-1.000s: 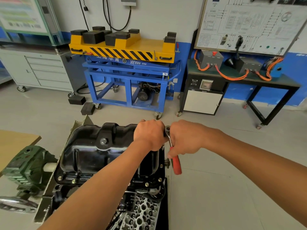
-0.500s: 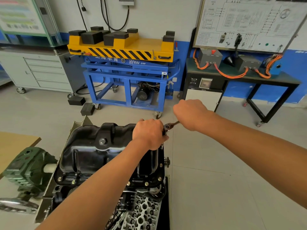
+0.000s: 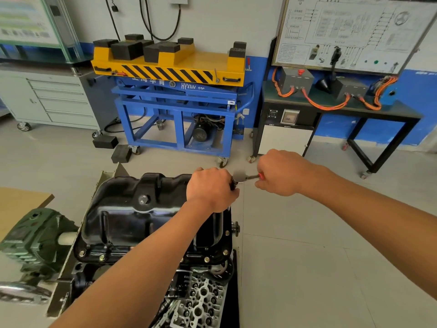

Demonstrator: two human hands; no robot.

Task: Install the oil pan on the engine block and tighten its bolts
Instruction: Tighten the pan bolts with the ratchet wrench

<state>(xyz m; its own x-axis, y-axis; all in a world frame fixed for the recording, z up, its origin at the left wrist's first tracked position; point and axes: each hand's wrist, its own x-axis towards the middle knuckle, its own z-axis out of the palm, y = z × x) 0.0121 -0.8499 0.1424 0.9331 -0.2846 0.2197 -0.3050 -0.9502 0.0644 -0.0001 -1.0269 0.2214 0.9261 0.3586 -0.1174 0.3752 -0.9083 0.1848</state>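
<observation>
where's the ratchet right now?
Head view, centre: the ratchet spans the gap between both hands at the oil pan's far right corner, head by the left hand, red handle inside the right hand.

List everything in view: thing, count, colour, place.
oil pan: 1, black, on the engine, bottom centre
engine: 1, black and silver, below the pan
ratchet: 1, metal with red grip, at the pan's far right corner
gearbox: 1, green, left of the pan
lift cart: 1, blue frame with yellow top, centre back
tool cabinet: 1, grey, back left
wiring board: 1, white, back right
bench: 1, black, under the board
hands: left hand on the ratchet head; right hand gripping the handle
</observation>
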